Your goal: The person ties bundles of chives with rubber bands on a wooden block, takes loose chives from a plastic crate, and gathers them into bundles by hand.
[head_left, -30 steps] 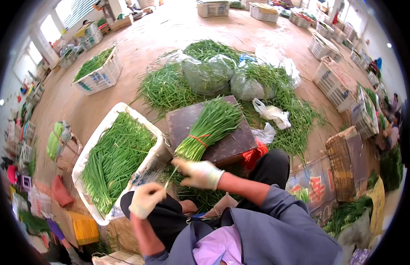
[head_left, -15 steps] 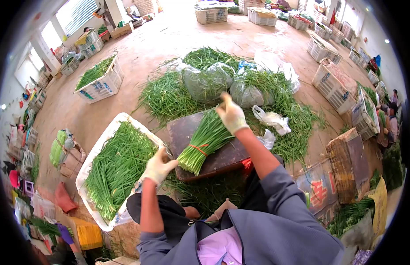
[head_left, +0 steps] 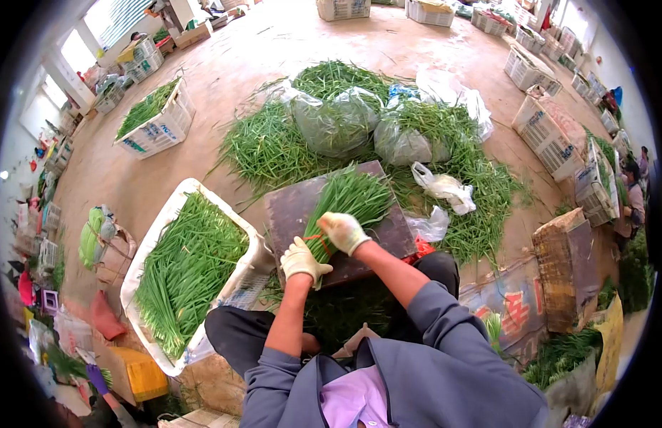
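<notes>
A bunch of garlic chives (head_left: 356, 196) lies on a dark brown block-like stand (head_left: 288, 210) in front of me, its leaf tips pointing away. An orange-red band (head_left: 314, 237) circles it near the pale stem ends. My left hand (head_left: 304, 260), in a pale glove, is closed around the stem end below the band. My right hand (head_left: 342, 232), gloved too, closes over the bunch close to the band; its fingertips are partly hidden. To the left of the stand, a white crate (head_left: 131, 299) holds many loose chives (head_left: 191, 264).
Beyond the stand, a heap of green trimmings (head_left: 266, 153) spreads over the floor with clear plastic bags (head_left: 338, 121) on it. A white plastic bag (head_left: 445, 187) lies to the right. Another crate (head_left: 163, 132) stands far left. At the far right a person (head_left: 634, 192) sits beside crates.
My right hand has come down from the leaf tips to the band. My left hand has moved right from beside the bunch onto its stem end. The bunch now points slightly more rightward.
</notes>
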A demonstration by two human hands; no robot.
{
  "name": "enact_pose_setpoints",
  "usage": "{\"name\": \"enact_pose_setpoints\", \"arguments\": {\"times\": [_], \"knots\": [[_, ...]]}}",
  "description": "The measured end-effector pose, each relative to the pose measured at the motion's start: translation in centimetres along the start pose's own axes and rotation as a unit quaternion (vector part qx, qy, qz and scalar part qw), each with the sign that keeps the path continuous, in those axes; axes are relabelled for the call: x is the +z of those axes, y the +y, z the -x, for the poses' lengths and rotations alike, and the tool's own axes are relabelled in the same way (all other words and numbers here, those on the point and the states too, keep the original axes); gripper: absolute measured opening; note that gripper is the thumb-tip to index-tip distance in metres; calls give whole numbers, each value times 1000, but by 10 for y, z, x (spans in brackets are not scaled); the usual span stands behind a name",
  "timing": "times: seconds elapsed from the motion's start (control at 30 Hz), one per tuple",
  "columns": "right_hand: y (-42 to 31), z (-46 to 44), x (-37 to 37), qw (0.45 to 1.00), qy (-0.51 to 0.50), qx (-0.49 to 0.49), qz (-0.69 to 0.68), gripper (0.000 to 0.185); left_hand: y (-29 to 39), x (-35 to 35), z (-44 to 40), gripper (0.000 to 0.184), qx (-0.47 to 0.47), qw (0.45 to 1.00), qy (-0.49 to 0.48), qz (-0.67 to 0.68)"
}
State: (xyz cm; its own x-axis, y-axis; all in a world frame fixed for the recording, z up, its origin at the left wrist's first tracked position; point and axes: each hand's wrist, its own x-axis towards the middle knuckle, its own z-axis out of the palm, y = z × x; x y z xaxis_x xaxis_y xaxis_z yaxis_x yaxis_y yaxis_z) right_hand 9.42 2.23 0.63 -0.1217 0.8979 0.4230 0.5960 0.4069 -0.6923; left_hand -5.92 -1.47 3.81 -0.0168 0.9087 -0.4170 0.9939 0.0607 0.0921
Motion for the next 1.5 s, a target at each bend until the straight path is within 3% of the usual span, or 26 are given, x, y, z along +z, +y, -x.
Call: {"name": "enact_pose_setpoints", "arguments": {"times": [0.07, 0.13, 0.17, 0.2, 0.27, 0.3, 0.33, 0.4, 0.43, 0.53, 0.73, 0.8, 0.93, 1.0, 1.07, 1.1, 1.17, 1.3, 1.37, 1.5], "knots": [[11, -12, -11, 998, 26, 50, -3, 21, -1, 6, 3, 108, 5, 1000, 15, 7], [15, -20, -14, 998, 54, 20, -7, 21, -4, 6, -1, 99, 8, 1000, 23, 4], [11, -22, -18, 979, 1, 142, -145, 20, -5, 7, -3, 90, 14, 999, 30, 7], [6, -20, -22, 924, -52, 258, -279, 20, -10, 5, -7, 90, 16, 999, 29, 3], [-7, -12, -32, 913, -23, 283, -294, 24, -29, -11, -20, 85, 46, 991, -39, 121], [-7, 1, -30, 927, -61, 295, -224, 24, -48, 3, -46, 80, 79, 985, -17, 153], [-7, 15, -27, 934, -100, 306, -154, 25, -70, 16, -80, 70, 140, 941, -143, 272], [3, 54, 3, 971, -143, 191, -19, 24, -83, 13, -90, 54, 141, 864, -258, 409], [-2, 66, 12, 968, -139, 208, -17, 23, -83, 10, -83, 49, 111, 819, -296, 478], [-4, 76, 42, 972, -83, 221, -10, 22, -86, 19, -79, 51, 147, 786, -298, 521], [3, 71, 52, 987, -63, 136, 62, 18, -90, 32, -81, 48, 121, 778, -296, 540], [24, 63, 50, 982, 8, 174, 68, 17, -83, 23, -72, 48, 127, 797, -284, 517], [16, 57, 27, 968, -101, 203, 105, 17, -81, 32, -75, 51, 183, 832, -236, 466], [-2, 47, 9, 977, -74, 188, 69, 18, -72, 23, -59, 61, 176, 856, -204, 440], [-17, 41, -1, 983, -52, 175, 33, 21, -62, 14, -43, 73, 134, 937, -89, 309], [-24, 38, -2, 989, -31, 144, -19, 22, -55, 8, -35, 73, 135, 936, -88, 312], [-26, 35, 5, 993, 3, 67, -97, 24, -35, -12, -18, 81, 64, 985, -64, 146], [-20, 39, 14, 994, 16, -12, -108, 17, -18, -30, 3, 74, 51, 996, -46, 53], [-20, 40, 10, 954, -22, 145, -263, 18, -18, -20, 8, 72, 57, 998, -15, 30], [-30, 37, 8, 859, -41, 285, -424, 29, -14, 14, 12, 66, 64, 991, 108, -55]]}}
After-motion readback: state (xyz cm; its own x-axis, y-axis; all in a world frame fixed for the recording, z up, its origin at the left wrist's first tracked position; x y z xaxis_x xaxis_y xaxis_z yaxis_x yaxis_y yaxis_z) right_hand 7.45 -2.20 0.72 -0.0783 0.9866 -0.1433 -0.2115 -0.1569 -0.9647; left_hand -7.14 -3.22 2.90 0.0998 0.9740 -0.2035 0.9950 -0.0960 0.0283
